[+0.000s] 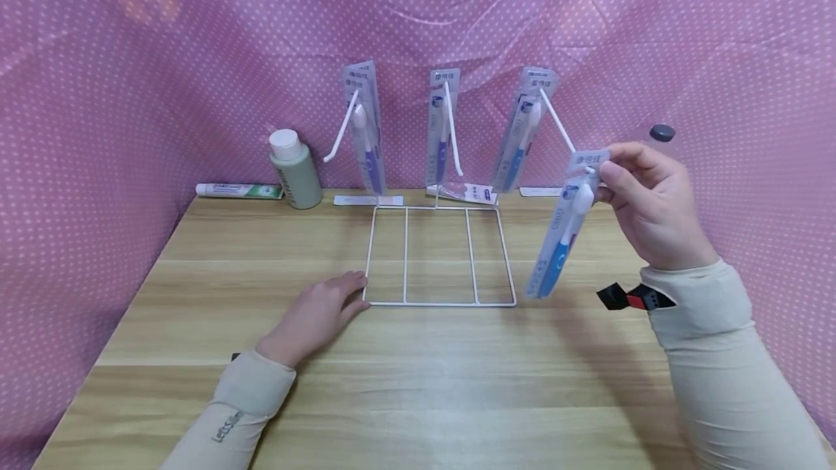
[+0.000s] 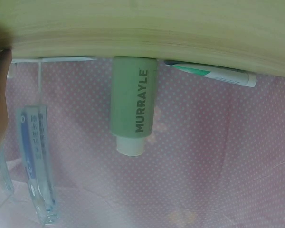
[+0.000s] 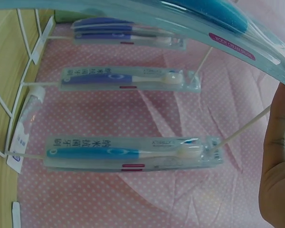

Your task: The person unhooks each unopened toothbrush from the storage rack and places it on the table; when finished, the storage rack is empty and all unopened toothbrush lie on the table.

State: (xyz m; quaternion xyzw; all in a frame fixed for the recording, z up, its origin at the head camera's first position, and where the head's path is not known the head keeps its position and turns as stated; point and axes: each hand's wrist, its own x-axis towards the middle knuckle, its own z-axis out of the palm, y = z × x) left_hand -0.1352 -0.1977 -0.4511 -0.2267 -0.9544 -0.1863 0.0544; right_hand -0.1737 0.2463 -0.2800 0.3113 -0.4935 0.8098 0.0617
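Packaged toothbrushes on a wire display rack (image 1: 444,304), with two bare hands at work. The right hand (image 1: 656,205) pinches a blue toothbrush pack (image 1: 563,231) by its header card, between thumb and fingers, at the front end of the right hook (image 1: 557,120). Gripping it so high presumably leaves the printed face clear and brings the card's hole to the wire; a white tip shows at the front of the card — the hook seems to pass through, though how far cannot be told. Behind, other packs hang on the left (image 1: 368,143), middle (image 1: 440,133) and right hooks, brush heads uppermost, since each is suspended by its header.

The left hand (image 1: 320,314) lies low on the table (image 1: 418,383), its fingers extended and relaxed, fingertips touching the left front part of the rack's base, probably to steady it. The right forearm rises from the lower right, with the hand lifted above the tabletop and the held pack slanting down and leftward. Beyond the left hand, a green bottle (image 1: 302,180) stands upright beside a toothpaste tube (image 1: 238,191) — both untouched.
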